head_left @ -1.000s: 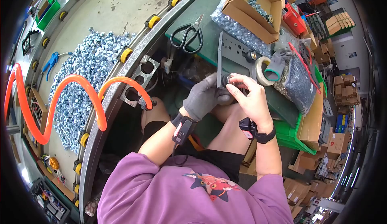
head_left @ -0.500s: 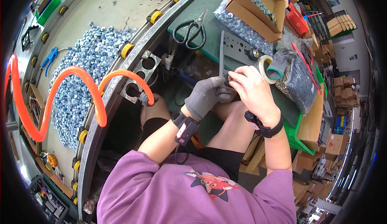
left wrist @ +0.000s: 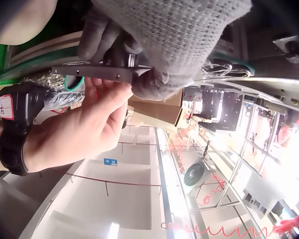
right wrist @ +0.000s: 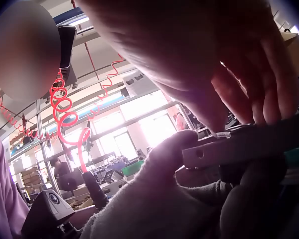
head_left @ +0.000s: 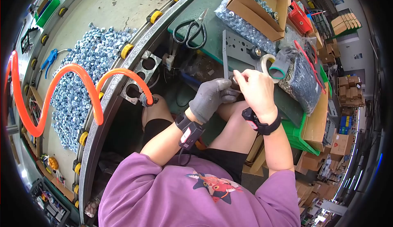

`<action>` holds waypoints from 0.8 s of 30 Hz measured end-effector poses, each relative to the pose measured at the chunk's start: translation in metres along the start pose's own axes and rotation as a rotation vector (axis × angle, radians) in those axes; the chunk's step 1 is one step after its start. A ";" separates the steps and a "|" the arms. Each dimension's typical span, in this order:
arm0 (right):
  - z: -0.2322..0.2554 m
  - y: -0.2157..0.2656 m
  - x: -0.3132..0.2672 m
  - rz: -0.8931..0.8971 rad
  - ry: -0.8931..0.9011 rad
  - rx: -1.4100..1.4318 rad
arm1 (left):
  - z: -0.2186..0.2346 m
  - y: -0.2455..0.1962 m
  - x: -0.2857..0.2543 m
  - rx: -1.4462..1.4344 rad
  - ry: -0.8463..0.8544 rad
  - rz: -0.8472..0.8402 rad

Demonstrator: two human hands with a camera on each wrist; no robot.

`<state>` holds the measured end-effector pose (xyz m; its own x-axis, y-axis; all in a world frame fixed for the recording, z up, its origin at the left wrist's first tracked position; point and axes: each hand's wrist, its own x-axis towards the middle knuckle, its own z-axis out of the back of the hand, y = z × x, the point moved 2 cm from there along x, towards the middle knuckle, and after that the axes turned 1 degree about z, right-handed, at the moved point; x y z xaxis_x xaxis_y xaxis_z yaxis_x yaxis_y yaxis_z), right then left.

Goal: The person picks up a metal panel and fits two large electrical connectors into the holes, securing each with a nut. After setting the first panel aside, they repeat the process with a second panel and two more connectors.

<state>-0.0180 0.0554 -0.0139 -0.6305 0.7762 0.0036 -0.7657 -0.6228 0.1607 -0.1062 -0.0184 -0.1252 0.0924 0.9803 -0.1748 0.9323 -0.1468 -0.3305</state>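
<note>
A grey metal bracket [head_left: 241,47] with a row of holes and a turned-up edge is held over the lap. My gloved left hand [head_left: 208,100] grips its near end, thumb on one face and fingers on the other. In the left wrist view a short metal stud [left wrist: 132,60] stands out from the bracket beside the gloved fingers. My bare right hand [head_left: 260,90] bends over the same end, thumb and fingertips at a small round part [head_left: 234,79] largely hidden by them. Farther along the bracket sits a dark round part [head_left: 256,53].
Black-handled scissors [head_left: 190,34], a bag of metal fasteners [head_left: 245,26] and an open carton [head_left: 262,8] are on the green table. A tape roll [head_left: 268,67] and a spare glove [head_left: 282,63] lie by the bracket. Left, an orange coiled hose [head_left: 77,69] crosses a heap of fasteners [head_left: 82,88].
My right hand has turned over the bracket's near end, its thumb now higher and its fingers more tucked away. The left hand keeps its grip almost in place.
</note>
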 end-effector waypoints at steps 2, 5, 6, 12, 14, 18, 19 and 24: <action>-0.008 -0.007 -0.002 0.057 -0.116 0.051 | -0.001 -0.003 -0.001 0.020 0.002 0.008; -0.013 -0.009 -0.006 0.185 -0.249 0.159 | 0.001 -0.004 0.002 0.002 0.041 0.003; -0.013 -0.008 -0.007 0.254 -0.266 0.216 | 0.004 -0.003 0.003 -0.034 0.079 -0.005; 0.002 -0.014 -0.006 0.265 -0.009 0.446 | 0.010 -0.003 0.004 -0.037 0.123 -0.020; 0.003 -0.020 -0.001 0.362 0.039 0.469 | -0.011 -0.011 -0.004 -0.063 0.054 -0.016; -0.002 -0.025 0.003 0.397 0.064 0.476 | 0.006 -0.002 0.003 -0.081 0.168 -0.018; 0.001 -0.023 0.003 0.388 0.094 0.415 | 0.010 0.000 0.004 -0.081 0.167 -0.019; 0.002 -0.023 0.005 0.397 0.096 0.432 | 0.012 -0.001 0.006 -0.119 0.204 -0.026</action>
<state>-0.0033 0.0733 -0.0154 -0.8821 0.4673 0.0594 -0.3609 -0.7516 0.5522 -0.1105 -0.0141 -0.1369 0.1255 0.9917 0.0271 0.9689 -0.1166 -0.2184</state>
